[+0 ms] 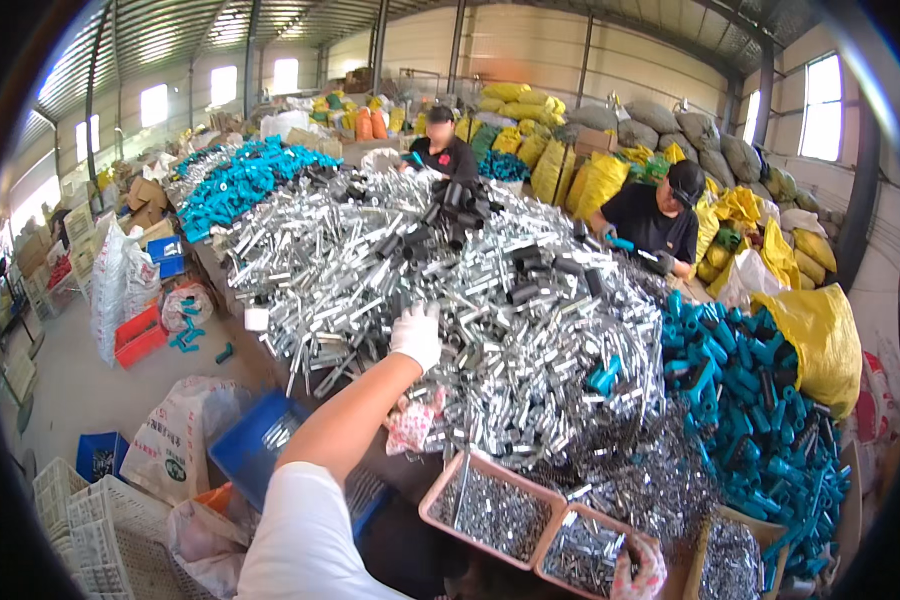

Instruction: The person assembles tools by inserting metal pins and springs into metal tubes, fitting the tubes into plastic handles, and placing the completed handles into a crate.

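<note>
White-gloved left hand (pixel 417 338) at a heap of silvery metal tubes (pixel 510 400).
Probably stiff, slick, light singly and apt to slide; best gripped around mid-barrel. Lying directly under and ahead of the left hand, with fingertips partly lost among them: cannot tell how far open or whether holding any. At lower right, patterned-gloved right hand (pixel 640 568) over small metal pieces (pixel 578 545) in a pinkish tray (pixel 542 552), seemingly half curled; grip hidden too.
</note>
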A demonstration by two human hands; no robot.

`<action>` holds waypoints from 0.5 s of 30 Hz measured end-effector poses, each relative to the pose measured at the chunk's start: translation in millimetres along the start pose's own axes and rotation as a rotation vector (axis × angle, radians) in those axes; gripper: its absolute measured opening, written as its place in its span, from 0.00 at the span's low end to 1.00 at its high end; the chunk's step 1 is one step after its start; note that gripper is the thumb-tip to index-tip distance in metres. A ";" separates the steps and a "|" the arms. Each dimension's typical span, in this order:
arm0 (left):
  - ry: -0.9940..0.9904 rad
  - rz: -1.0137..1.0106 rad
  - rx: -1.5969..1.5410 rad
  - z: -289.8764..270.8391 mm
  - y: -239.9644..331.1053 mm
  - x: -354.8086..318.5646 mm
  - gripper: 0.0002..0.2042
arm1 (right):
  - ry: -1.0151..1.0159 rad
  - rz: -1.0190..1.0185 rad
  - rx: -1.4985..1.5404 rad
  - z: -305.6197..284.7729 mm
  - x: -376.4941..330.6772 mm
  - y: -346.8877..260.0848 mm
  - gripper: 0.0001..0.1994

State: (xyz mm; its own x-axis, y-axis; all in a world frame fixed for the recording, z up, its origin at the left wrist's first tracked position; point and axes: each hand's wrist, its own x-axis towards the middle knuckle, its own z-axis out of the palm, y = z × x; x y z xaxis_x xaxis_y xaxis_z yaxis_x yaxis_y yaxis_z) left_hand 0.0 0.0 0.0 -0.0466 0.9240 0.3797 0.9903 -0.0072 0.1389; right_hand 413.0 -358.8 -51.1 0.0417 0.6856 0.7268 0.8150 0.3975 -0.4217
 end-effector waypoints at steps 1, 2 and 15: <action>0.050 0.050 0.094 12.1 -3.8 14.4 0.29 | 0.029 -0.070 -0.010 0.1 0.6 0.5 0.15; 0.013 0.081 0.117 14.7 -4.2 17.8 0.28 | -0.173 0.171 -0.094 -19.1 13.0 -37.2 0.15; -0.249 0.002 0.164 18.9 15.8 63.5 0.28 | -0.110 0.234 -0.121 -13.3 26.0 -32.4 0.12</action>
State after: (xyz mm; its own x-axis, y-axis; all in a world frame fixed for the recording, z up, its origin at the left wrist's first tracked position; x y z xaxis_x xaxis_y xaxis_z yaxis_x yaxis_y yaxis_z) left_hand 15.2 65.8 9.0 -0.0312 0.9895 0.1410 0.9992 0.0343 -0.0192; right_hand 395.3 -362.0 -11.3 0.1792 0.8146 0.5517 0.8541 0.1494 -0.4981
